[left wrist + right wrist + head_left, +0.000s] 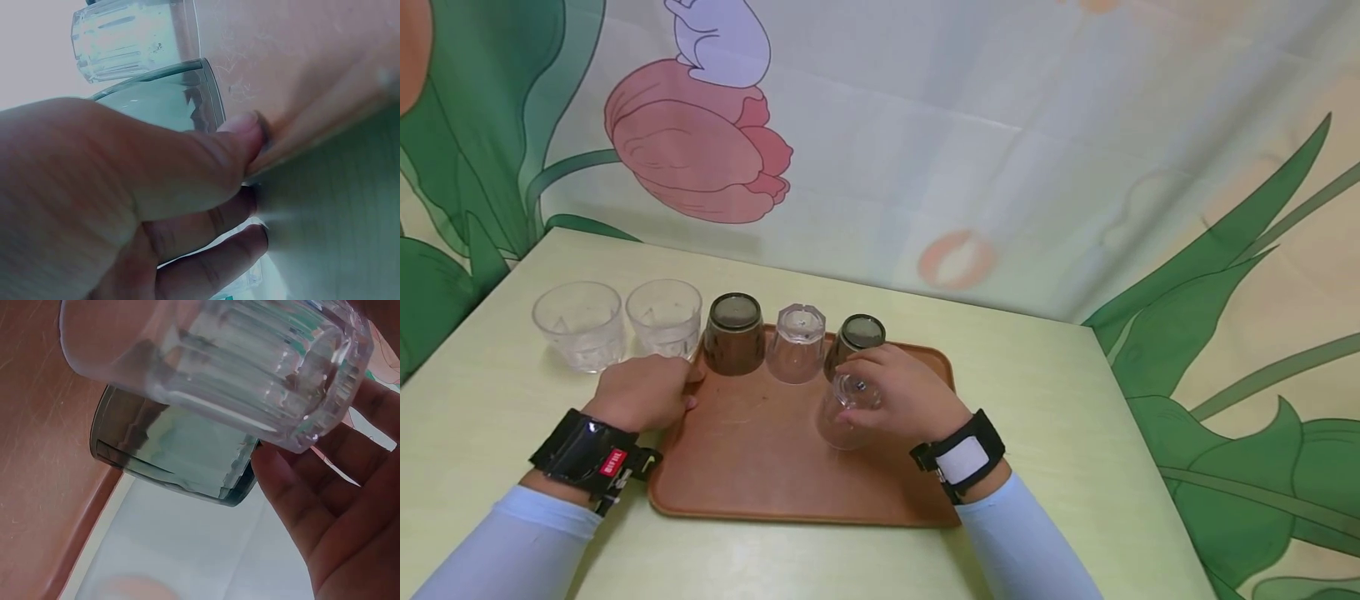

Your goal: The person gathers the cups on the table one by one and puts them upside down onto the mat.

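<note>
My left hand (pixel 643 392) pinches the left rim of a brown tray (pixel 745 467). In the left wrist view its thumb (pixel 237 134) lies over the rim, with the other fingers outside and lower. My right hand (pixel 910 396) holds a clear glass (pixel 842 425) upside down by its base end, over the right half of the tray. Behind that glass stands a smoky dark glass (pixel 169 450), bottom up and partly hidden by the hand in the head view. Another clear glass (pixel 796 346) and another dark glass (pixel 734 333) stand inverted along the tray's back edge.
Two wide clear glasses (pixel 583 325) (pixel 666 317) stand mouth up on the pale table (pixel 1037 400), left of the tray's back corner. A printed curtain (pixel 865 142) with flowers and leaves hangs behind the table and on both sides.
</note>
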`<state>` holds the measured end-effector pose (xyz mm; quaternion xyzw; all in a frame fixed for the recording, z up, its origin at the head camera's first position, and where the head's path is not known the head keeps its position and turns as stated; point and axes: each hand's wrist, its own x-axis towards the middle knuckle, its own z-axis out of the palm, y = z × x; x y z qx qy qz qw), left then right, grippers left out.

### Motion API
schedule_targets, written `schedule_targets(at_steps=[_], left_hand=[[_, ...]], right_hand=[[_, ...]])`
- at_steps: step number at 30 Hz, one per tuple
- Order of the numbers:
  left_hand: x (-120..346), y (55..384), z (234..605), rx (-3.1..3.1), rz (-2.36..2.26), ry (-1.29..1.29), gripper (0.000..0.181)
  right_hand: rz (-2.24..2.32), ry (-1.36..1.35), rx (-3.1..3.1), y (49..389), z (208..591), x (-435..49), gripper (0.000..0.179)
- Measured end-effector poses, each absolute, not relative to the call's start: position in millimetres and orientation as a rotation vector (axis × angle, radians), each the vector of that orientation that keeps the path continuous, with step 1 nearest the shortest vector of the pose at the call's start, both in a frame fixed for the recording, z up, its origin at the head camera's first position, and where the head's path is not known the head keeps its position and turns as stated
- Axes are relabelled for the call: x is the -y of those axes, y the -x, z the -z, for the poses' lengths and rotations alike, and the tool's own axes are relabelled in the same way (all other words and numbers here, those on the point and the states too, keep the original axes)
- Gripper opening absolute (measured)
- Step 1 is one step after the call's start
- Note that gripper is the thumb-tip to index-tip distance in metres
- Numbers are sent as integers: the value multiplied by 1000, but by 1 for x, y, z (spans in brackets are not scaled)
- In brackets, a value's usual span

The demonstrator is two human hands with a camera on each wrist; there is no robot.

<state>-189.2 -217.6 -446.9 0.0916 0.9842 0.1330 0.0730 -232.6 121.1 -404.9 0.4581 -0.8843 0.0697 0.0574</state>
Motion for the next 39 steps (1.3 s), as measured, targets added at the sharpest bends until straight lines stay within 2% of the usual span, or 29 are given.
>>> schedule_targets(at_steps=[5, 11, 18, 39], left_hand=[[216, 188, 446, -2943, -394, -283, 26], [215, 188, 447, -2967, -384, -289, 19], [214, 188, 446, -2937, -375, -277, 26], [218, 189, 447, -2942, -389, -322, 32]], right_hand=[[-268, -1402, 2635, 232, 404, -123, 49], [-331, -1396, 2555, 232, 400, -124, 42], [-466, -1319, 2462, 226, 388, -126, 43], [-701, -1340, 2167, 215, 357, -131, 44]])
